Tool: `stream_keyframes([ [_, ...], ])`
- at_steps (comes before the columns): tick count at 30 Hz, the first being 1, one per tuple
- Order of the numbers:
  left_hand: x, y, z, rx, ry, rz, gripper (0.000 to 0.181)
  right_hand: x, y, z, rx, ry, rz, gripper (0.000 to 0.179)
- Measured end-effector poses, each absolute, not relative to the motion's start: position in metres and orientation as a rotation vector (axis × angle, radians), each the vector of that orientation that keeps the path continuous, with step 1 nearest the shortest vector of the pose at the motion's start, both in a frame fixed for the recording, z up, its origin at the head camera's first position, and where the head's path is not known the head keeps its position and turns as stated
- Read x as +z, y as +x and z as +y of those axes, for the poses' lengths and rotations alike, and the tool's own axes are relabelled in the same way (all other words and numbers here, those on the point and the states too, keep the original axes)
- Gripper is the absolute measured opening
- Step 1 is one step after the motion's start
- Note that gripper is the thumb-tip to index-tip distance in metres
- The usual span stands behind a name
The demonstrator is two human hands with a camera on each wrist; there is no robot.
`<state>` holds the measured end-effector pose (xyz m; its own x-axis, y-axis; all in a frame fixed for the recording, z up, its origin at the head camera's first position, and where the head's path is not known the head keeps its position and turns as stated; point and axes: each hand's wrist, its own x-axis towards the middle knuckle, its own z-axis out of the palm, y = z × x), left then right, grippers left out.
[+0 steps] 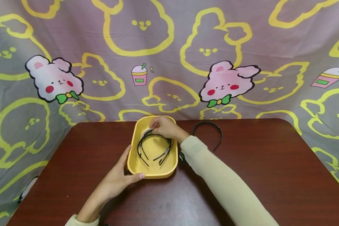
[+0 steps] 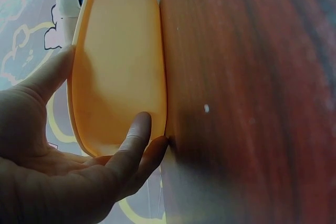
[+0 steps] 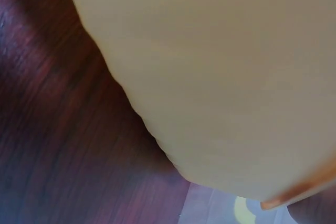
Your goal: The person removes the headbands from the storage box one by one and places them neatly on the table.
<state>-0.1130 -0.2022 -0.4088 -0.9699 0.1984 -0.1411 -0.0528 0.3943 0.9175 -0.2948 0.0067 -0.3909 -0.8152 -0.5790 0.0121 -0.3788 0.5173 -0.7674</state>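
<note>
A yellow plastic bin [image 1: 152, 176] stands on the table, its rounded outer wall filling much of the left wrist view. My left hand [image 1: 115, 179] grips its near left corner, thumb over the rim and fingers [image 2: 137, 135] against the outside. Inside lie overlapping headbands: a black toothed headband [image 1: 156, 136] and, behind it, one with shiny studs [image 1: 145, 133]. Reaching over the bin's far side, my right hand [image 1: 164, 127] pinches the top of the studded headband between thumb and fingers. In the right wrist view the sleeve [image 3: 210, 77] hides this hand.
Right of the bin, a black toothed headband [image 1: 207, 123] lies on the brown table [image 1: 243, 157]. A small dark object [image 1: 181, 156] sits beside the bin, partly covered by the right sleeve. A patterned curtain [image 1: 169, 69] hangs along the table's back edge.
</note>
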Motion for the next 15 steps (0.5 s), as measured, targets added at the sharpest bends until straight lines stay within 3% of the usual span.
stream_keyframes([
  [15, -0.4087, -0.1116, -0.2008, 1.617, 0.113, 2.415, 0.116, -0.3971, -0.2962, 0.0060, -1.024, -0.855, 2.559, 0.022],
])
